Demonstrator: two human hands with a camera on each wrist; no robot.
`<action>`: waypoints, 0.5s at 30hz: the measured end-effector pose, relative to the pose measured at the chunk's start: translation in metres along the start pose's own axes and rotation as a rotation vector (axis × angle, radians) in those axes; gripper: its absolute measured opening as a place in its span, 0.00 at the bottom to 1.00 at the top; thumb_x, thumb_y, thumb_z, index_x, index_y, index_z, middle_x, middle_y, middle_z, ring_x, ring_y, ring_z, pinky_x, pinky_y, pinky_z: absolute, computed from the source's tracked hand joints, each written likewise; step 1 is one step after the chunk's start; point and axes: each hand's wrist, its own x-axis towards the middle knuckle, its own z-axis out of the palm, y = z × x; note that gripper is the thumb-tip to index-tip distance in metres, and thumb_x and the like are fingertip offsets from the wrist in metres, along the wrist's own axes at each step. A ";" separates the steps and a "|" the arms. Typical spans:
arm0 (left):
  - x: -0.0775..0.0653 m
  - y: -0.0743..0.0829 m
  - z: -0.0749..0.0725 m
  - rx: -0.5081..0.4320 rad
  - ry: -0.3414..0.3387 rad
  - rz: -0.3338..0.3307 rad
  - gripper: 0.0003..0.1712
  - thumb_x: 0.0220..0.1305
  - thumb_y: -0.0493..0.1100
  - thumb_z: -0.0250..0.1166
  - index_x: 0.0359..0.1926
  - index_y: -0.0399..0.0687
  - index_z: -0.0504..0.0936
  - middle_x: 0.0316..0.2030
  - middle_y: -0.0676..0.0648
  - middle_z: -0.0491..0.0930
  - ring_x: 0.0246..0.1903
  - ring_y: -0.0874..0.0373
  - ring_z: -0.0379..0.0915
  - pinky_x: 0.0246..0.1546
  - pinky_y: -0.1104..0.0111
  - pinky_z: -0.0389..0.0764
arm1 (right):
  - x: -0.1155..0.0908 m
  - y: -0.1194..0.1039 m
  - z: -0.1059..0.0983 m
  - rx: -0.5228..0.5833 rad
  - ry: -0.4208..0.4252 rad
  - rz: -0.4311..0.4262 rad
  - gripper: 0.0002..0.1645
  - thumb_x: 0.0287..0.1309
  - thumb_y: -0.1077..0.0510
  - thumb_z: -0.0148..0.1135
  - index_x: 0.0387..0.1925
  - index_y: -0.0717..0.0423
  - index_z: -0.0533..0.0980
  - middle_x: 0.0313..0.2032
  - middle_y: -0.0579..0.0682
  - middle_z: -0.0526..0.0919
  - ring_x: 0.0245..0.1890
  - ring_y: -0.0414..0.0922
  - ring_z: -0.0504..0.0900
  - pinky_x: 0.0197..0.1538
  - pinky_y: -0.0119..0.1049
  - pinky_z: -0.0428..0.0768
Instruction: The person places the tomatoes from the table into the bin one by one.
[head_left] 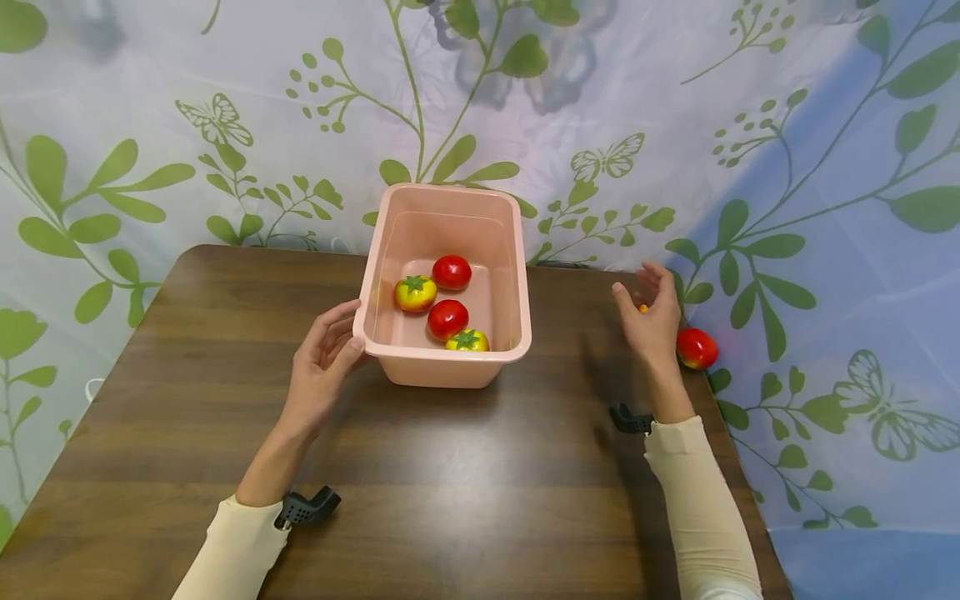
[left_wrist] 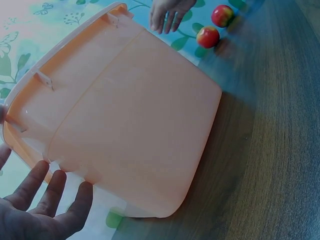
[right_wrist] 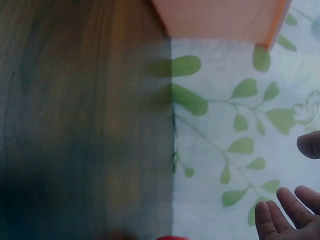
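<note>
A pink plastic bin (head_left: 442,369) stands on the table, with two red toy tomatoes (head_left: 452,272) and two showing yellow with green leafy tops (head_left: 416,293) inside. My left hand (head_left: 324,358) holds the bin's near left corner; its fingertips touch the wall beneath the rim in the left wrist view. Apart from the bin, my right hand (head_left: 651,321) hovers by the table's right edge, fingers spread and holding nothing. Beside it lies a red toy tomato (head_left: 697,348). Another toy tomato (head_left: 642,308) is mostly hidden behind that hand; the left wrist view shows both red tomatoes (left_wrist: 207,37).
The brown wooden table (head_left: 450,483) meets a leaf-patterned cloth (head_left: 247,158) at the back and right. Black wrist mounts (head_left: 311,506) sit on both forearms.
</note>
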 end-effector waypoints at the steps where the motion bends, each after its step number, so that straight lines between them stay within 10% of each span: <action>1: 0.000 0.000 0.000 -0.003 -0.002 0.002 0.31 0.80 0.33 0.59 0.79 0.46 0.68 0.73 0.31 0.71 0.66 0.54 0.81 0.59 0.67 0.89 | 0.000 0.003 -0.001 0.002 0.007 0.005 0.37 0.69 0.56 0.70 0.75 0.56 0.68 0.70 0.58 0.77 0.72 0.54 0.76 0.75 0.55 0.77; 15: 0.000 0.001 -0.001 -0.002 -0.010 0.005 0.31 0.80 0.33 0.60 0.79 0.46 0.67 0.73 0.30 0.70 0.65 0.58 0.82 0.59 0.66 0.89 | 0.004 0.047 -0.013 -0.142 0.126 0.029 0.34 0.67 0.56 0.70 0.70 0.62 0.70 0.68 0.64 0.76 0.73 0.61 0.71 0.80 0.56 0.66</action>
